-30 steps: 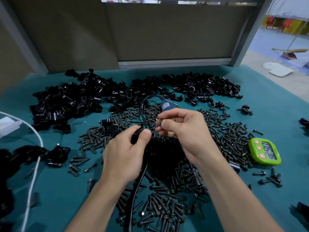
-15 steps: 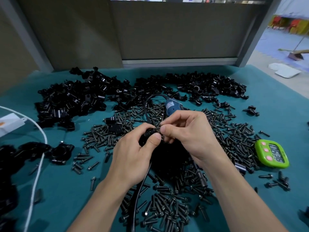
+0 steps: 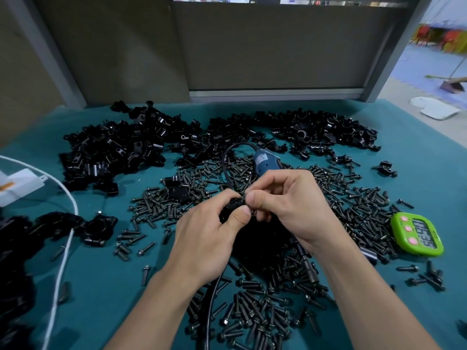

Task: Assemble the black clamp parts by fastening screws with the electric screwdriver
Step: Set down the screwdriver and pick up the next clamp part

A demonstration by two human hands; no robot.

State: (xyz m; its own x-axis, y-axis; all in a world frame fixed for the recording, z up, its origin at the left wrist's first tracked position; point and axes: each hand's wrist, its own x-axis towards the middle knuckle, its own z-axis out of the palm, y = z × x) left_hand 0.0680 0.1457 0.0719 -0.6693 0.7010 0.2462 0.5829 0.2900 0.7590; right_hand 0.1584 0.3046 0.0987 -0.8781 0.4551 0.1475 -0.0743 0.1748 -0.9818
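The left hand (image 3: 209,238) grips a black clamp part (image 3: 233,204), the right hand (image 3: 290,205) pinches a mostly hidden, probable screw against its end, axis running hand to hand, and the electric screwdriver (image 3: 264,161) lies just beyond the right knuckles.

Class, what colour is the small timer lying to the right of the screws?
The timer is bright green with pink buttons; head view.

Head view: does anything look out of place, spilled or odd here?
Nothing looks damaged. The screws lie loose across the cloth, in no tray, and the electric screwdriver rests on them beyond the hands, its black cable running under the left hand, which with the right hand holds a clamp part.
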